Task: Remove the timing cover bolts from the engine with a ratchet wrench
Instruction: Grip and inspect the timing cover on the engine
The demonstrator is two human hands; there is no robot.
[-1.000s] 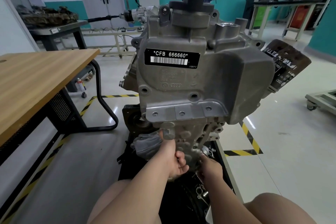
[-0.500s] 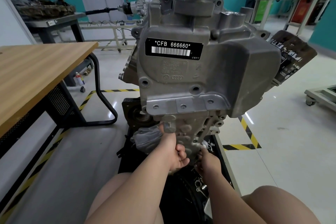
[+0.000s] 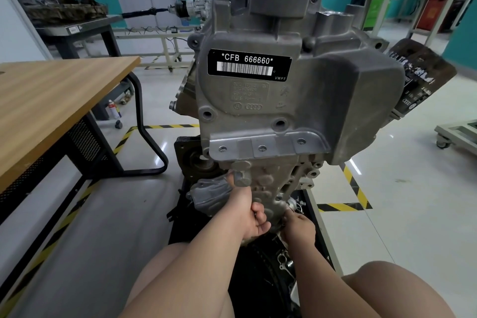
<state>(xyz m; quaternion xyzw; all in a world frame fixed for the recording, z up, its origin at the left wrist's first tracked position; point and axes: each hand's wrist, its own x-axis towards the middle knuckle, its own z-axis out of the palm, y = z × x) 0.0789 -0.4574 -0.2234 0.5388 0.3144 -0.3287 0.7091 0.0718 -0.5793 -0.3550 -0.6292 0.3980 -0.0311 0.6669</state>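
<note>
**Both hands low on the engine's front face**

Head view: the engine (image 3: 284, 116) stands upright on a dark stand in the middle of the workshop floor, right in front of the person and between their bare knees. Its grey cast timing cover (image 3: 322, 100) faces the camera and carries a black label (image 3: 249, 64) reading "*CFB 666660*" over a barcode. Under the cover runs a pale flange (image 3: 268, 142) with three round fastening points in a row (bolt heads or bare holes, I cannot tell). Both hands are below that flange, against the lower casting. The left hand (image 3: 251, 219) has its fingers curled towards the palm, but whatever they close on is hidden behind the hand, so I cannot tell its grip. The right hand (image 3: 299, 227) sits just beside it with its back to the camera; its fingers are out of sight against the metal, and their state cannot be told. A wooden table (image 3: 51, 100) stands to the left, and yellow-and-black floor tape (image 3: 357, 188) runs to the right
</note>
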